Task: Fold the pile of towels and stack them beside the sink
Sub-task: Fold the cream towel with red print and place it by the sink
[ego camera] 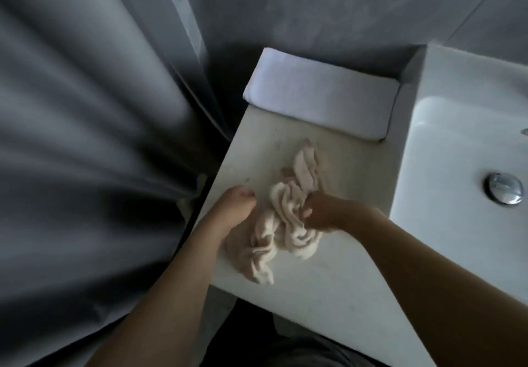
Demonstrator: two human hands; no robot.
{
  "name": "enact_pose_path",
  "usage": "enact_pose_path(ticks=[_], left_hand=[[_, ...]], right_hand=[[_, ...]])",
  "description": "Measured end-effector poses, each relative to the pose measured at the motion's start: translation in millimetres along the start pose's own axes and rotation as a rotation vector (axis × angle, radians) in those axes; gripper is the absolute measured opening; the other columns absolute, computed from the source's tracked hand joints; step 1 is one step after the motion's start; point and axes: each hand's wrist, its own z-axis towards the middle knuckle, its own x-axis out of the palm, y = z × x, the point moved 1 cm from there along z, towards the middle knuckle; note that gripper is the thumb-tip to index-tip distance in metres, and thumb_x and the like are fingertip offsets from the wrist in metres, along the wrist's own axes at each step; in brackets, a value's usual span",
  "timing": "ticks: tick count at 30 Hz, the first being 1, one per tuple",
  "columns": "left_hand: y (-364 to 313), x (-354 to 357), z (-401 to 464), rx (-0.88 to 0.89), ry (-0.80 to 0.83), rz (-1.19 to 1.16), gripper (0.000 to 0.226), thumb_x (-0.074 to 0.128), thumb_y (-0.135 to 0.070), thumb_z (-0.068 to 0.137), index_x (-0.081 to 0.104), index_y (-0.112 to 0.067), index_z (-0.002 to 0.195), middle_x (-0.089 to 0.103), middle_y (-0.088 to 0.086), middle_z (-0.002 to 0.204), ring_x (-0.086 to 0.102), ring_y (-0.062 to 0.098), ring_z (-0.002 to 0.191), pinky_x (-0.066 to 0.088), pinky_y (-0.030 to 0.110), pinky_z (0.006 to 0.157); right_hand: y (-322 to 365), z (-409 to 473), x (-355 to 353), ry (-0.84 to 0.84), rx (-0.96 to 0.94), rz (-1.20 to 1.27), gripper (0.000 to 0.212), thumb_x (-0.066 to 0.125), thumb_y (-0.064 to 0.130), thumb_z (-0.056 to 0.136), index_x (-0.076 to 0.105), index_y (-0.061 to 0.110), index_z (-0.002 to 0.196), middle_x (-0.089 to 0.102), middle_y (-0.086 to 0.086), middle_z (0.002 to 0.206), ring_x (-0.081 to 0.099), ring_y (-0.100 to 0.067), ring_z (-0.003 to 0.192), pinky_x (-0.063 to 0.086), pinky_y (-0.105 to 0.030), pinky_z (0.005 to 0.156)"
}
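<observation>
One white towel (320, 95) lying folded beside the sink (471, 143); you are gripping the crumpled beige towel (285, 218), right hand (320, 212) fingers clamped, left hand (228, 215) fingers hidden.

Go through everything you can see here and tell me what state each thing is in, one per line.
beige towel: crumpled, unfolded, on the counter
white towel: folded flat, at the counter's back edge beside the sink
left hand: holds the beige towel's left side
right hand: fingers curled, gripping the beige towel
sink drain plug: cannot tell if shut
curtain: hanging, gathered in folds
</observation>
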Motion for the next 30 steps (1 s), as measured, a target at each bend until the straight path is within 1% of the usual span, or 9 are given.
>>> enact_pose_path(ticks=[3, 5, 7, 10, 14, 21, 23, 26, 30], left_hand=[[-25, -16, 40, 0.095, -0.11, 0.003, 0.013, 0.054, -0.017, 0.089, 0.066, -0.021, 0.091, 0.063, 0.002, 0.09, 0.058, 0.019, 0.084, 0.045, 0.033, 0.076], [-47, -13, 63, 0.131, -0.018, 0.0, 0.02, 0.056, -0.022, 0.086, 0.069, -0.01, 0.095, 0.066, 0.007, 0.088, 0.058, 0.018, 0.082, 0.044, 0.031, 0.074], [-68, -3, 77, 0.169, 0.119, -0.03, 0.035, 0.059, -0.031, 0.077, 0.067, 0.002, 0.082, 0.067, 0.021, 0.08, 0.057, 0.018, 0.073, 0.041, 0.032, 0.067], [-78, 18, 89, 0.204, 0.172, 0.13, 0.036, 0.07, -0.043, 0.077, 0.066, -0.007, 0.071, 0.07, 0.01, 0.073, 0.062, 0.019, 0.067, 0.041, 0.029, 0.061], [-69, 17, 89, 0.263, 0.097, 0.28, 0.022, 0.071, -0.031, 0.076, 0.054, -0.02, 0.068, 0.059, -0.008, 0.069, 0.061, 0.02, 0.072, 0.038, 0.028, 0.056], [-53, -29, 61, 0.344, -0.036, -0.091, 0.015, 0.058, -0.024, 0.074, 0.048, -0.013, 0.073, 0.049, -0.01, 0.061, 0.045, 0.009, 0.056, 0.037, 0.032, 0.057], [-56, -33, 53, 0.441, -0.047, -0.116, 0.002, 0.053, -0.024, 0.076, 0.054, -0.024, 0.078, 0.054, -0.016, 0.069, 0.05, 0.005, 0.062, 0.041, 0.026, 0.06], [-56, -25, 46, 0.682, 0.033, 0.074, 0.037, 0.053, -0.01, 0.082, 0.071, -0.015, 0.114, 0.058, 0.001, 0.106, 0.055, 0.009, 0.092, 0.044, 0.018, 0.086], [-32, -10, 42, 0.781, 0.12, 0.54, 0.057, 0.053, -0.002, 0.09, 0.056, -0.03, 0.139, 0.036, 0.007, 0.137, 0.038, 0.026, 0.117, 0.037, 0.034, 0.109]], right_hand=[[-15, 20, -32, -0.448, 0.29, 0.436, 0.029, 0.047, 0.021, 0.094, 0.063, 0.004, 0.11, 0.064, -0.017, 0.116, 0.058, -0.033, 0.106, 0.04, -0.03, 0.078], [-26, 30, -46, -0.709, 0.412, 0.63, 0.037, 0.051, 0.029, 0.088, 0.057, 0.006, 0.117, 0.059, -0.016, 0.12, 0.054, -0.033, 0.111, 0.034, -0.027, 0.078], [-33, 42, -50, -0.666, 0.489, 0.755, 0.058, 0.056, 0.042, 0.085, 0.047, 0.006, 0.131, 0.053, -0.015, 0.132, 0.05, -0.031, 0.12, 0.037, -0.028, 0.085], [-40, 59, -37, -0.473, 0.623, 0.793, 0.071, 0.064, 0.046, 0.084, 0.043, -0.001, 0.132, 0.053, -0.02, 0.132, 0.052, -0.034, 0.122, 0.042, -0.032, 0.094], [-44, 68, -10, -0.433, 0.615, 1.013, 0.014, 0.061, 0.019, 0.087, 0.061, 0.005, 0.089, 0.062, -0.016, 0.089, 0.063, -0.028, 0.088, 0.046, -0.035, 0.074], [-41, 53, -26, -0.662, 0.491, 0.999, 0.016, 0.054, 0.023, 0.087, 0.061, 0.009, 0.082, 0.06, -0.003, 0.07, 0.05, -0.018, 0.06, 0.037, -0.026, 0.054], [-33, 52, -40, -0.662, 0.384, 1.176, 0.021, 0.056, 0.03, 0.091, 0.063, 0.013, 0.08, 0.068, -0.004, 0.076, 0.055, -0.017, 0.062, 0.041, -0.027, 0.058], [-25, 53, -62, -0.654, 0.335, 1.259, 0.038, 0.053, 0.046, 0.092, 0.066, 0.013, 0.078, 0.071, -0.005, 0.075, 0.059, -0.018, 0.061, 0.041, -0.027, 0.058], [-23, 59, -59, -0.488, 0.363, 1.055, 0.055, 0.055, 0.065, 0.084, 0.067, 0.012, 0.092, 0.069, -0.008, 0.087, 0.063, -0.022, 0.075, 0.045, -0.028, 0.063]])
